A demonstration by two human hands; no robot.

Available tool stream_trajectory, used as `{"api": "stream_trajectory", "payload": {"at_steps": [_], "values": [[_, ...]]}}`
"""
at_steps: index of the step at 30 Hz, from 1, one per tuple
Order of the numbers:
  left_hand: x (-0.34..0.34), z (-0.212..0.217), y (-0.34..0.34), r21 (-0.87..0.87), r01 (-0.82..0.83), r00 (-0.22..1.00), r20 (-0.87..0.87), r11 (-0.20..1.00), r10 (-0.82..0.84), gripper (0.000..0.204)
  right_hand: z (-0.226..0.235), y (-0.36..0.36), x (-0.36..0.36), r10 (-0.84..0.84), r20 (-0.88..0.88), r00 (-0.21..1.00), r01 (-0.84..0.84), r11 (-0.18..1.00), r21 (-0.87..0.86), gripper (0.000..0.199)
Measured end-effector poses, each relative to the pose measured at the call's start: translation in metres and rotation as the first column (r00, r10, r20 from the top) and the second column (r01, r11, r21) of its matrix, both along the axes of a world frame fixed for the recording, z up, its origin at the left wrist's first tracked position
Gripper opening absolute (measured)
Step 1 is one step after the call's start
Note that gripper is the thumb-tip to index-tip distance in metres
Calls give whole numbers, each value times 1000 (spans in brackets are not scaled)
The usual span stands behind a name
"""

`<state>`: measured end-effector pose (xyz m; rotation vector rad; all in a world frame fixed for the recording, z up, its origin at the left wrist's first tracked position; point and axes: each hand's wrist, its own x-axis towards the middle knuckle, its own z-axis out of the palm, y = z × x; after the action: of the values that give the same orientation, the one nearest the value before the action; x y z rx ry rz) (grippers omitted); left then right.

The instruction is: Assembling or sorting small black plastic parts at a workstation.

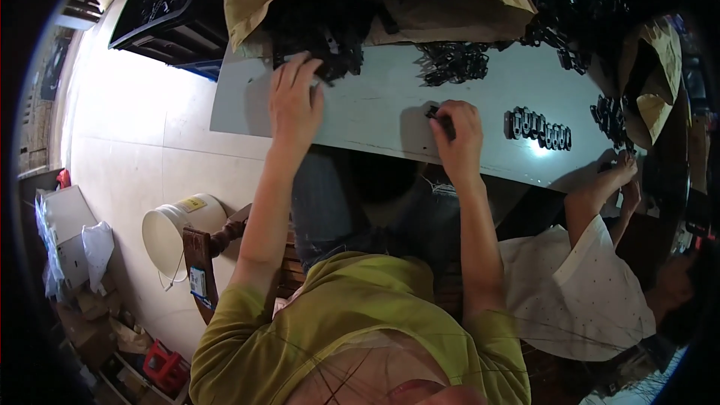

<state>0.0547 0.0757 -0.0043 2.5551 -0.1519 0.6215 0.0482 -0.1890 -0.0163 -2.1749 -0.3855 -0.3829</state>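
My left hand reaches to the near edge of a loose heap of small black plastic parts at the mouth of a brown paper bag. Its fingers are bent and apart, and nothing shows between them. Above the grey table, my right hand is closed on a small black plastic part, partly hidden by the fingers. Right of this hand lies a row of black parts set side by side. Farther back sits another loose pile of black parts.
At the right, a co-worker's hand is by another black pile and a second paper bag. A black crate stands at the far left. A white bucket and a wooden chair are to my left.
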Motion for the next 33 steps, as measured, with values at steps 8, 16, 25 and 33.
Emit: {"api": "stream_trajectory", "payload": {"at_steps": [8,16,25,33], "values": [[3,-11,3,8,21,999,-50,1000,-20,38,27,-11,47,30,128,991,8,958,-287,17],[0,0,-27,-164,144,987,91,976,-131,31,25,-7,63,120,138,983,-55,913,-404,27],[32,13,-96,-868,302,755,-36,395,-655,15,38,-12,23,337,-424,841,-7,790,613,14],[24,3,-105,-967,-1,706,-181,255,-685,7,31,-13,2,-5,-43,999,11,991,135,11]]}}
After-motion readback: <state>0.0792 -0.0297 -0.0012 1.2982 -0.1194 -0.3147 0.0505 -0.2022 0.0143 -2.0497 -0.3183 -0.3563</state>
